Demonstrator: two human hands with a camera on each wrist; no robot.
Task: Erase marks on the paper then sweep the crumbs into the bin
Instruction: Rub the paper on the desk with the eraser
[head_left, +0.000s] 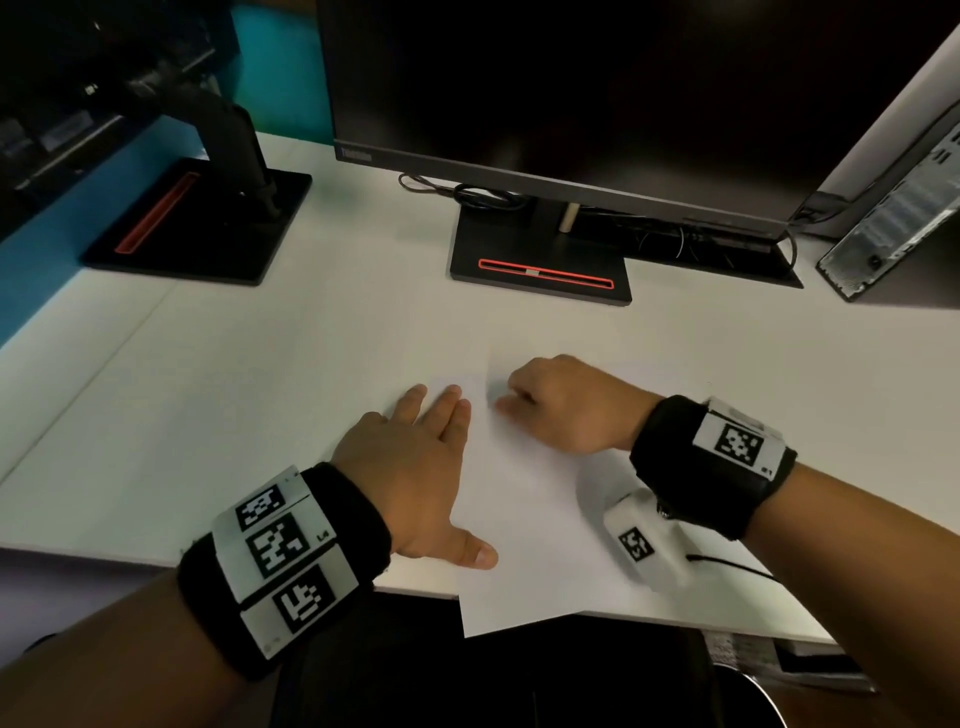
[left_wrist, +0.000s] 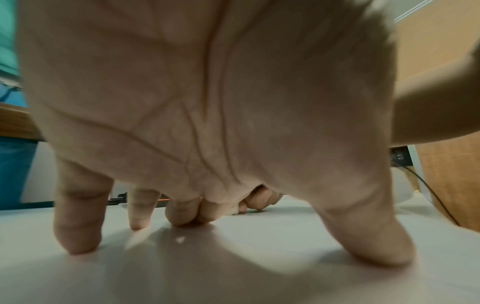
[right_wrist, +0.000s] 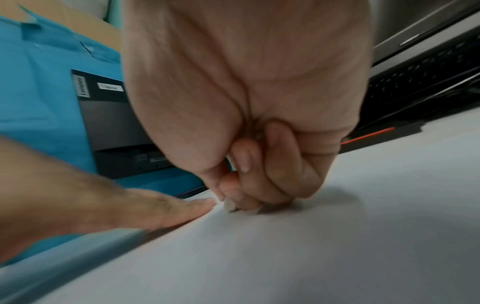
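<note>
Two hands are on the sheet. On the left, the left hand (head_left: 415, 467) lies spread and flat, fingers straight, thumb out toward the near edge, pressing the paper (head_left: 524, 545) to the white desk (head_left: 260, 364). Just right of its fingertips, the right hand (head_left: 561, 405) is curled tight, and the right wrist view shows thumb and forefinger pinching a small pale eraser (right_wrist: 230, 205), its tip touching the paper right beside the left hand's fingertips.

Now the risks, as I read them. The sheet's near corner hangs off the desk edge below the left thumb, so a hard stroke toward the body could drag it further over or buckle it. The rubbing spot sits at the far end of the sheet, beyond the holding palm; paper there could crease or tear if the press loosens. The eraser is only a stub, so fingernails may scrape the page. The marks themselves are too faint to make out.

Containers: no bin shows in any view, and no crumbs that I can pick out. Further right, past the right wrist, a computer case (head_left: 893, 208) leans upright.
</note>
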